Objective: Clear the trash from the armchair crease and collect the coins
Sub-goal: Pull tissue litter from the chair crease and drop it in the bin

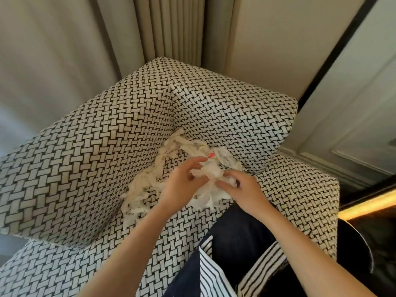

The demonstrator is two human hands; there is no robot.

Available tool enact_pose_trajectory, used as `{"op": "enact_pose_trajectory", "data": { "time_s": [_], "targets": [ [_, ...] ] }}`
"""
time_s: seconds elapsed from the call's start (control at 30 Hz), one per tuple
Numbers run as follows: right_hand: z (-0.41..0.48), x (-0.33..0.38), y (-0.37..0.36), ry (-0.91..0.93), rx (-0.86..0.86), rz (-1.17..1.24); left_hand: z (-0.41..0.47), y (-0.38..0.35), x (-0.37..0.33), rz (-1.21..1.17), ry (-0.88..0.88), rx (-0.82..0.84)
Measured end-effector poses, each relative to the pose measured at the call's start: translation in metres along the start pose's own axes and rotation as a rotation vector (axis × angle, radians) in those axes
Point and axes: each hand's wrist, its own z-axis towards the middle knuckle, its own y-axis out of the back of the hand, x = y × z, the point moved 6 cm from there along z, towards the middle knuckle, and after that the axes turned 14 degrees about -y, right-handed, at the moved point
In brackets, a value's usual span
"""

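Nearest, we see a navy-and-white striped cloth bag (227,273) with a dark lining resting on the front of the seat, its mouth wide. Just beyond it our left hand (182,185) and right hand (244,189) meet over the seat, both with fingers curled into a crumpled wad of white shredded paper trash (205,174) that they grip between them. More shredded strips (139,198) trail left along the seat crease and up into the back corner, where a small red scrap (211,155) shows. All of it lies on the black-and-white basket-weave armchair (90,146). Behind hang beige pleated curtains (171,26). We can make out no coins.
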Motion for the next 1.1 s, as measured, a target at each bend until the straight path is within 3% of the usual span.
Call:
{"op": "enact_pose_trajectory", "data": {
  "time_s": [0.2,0.47,0.9,1.1],
  "targets": [
    [0.001,-0.022,0.058,-0.112,-0.146,0.024,0.035,-0.039,-0.029,-0.016,-0.086,0.041],
    [-0.011,-0.061,0.128,-0.219,-0.268,0.089,0.075,-0.115,-0.055,-0.043,-0.074,0.186],
    [-0.063,-0.172,0.249,-0.499,-0.538,0.169,0.092,-0.287,-0.056,-0.558,0.494,0.283],
    [-0.098,-0.235,0.288,-0.641,-0.706,0.27,0.083,-0.364,-0.068,-0.553,0.599,0.336]
  ]
}}
